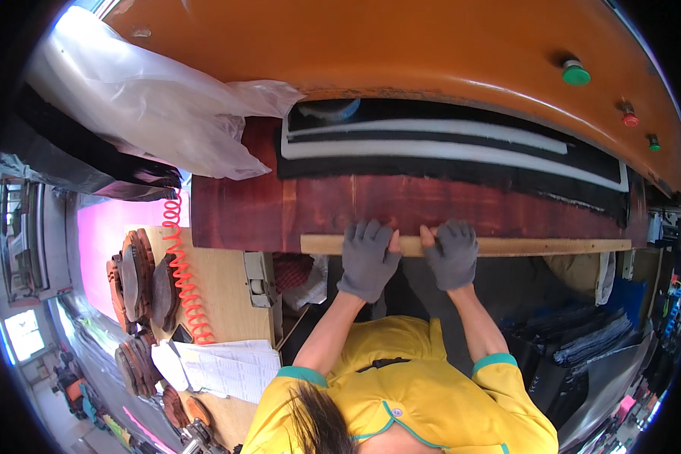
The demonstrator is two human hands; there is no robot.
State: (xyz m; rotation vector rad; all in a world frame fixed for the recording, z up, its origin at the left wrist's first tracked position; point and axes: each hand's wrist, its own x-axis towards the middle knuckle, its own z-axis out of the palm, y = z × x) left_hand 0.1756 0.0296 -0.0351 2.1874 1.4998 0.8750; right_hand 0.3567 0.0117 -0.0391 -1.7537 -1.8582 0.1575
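left hand (368,261) and right hand (452,256): gloved, palms down, laid over tan wooden strip (537,246), whether gripping cannot tell | strip: along near edge of dark-red counter (446,200) | farther back: black sheet (431,166), white bands (401,149) | beyond: orange machine housing (401,45)

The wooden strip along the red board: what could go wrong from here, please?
The left grip and right grip are at the wooden strip with bare skin showing on the thumbs, so a rough edge might scratch them. Loose plastic film reaches over the left part of the red board and could snag if the board shifts.
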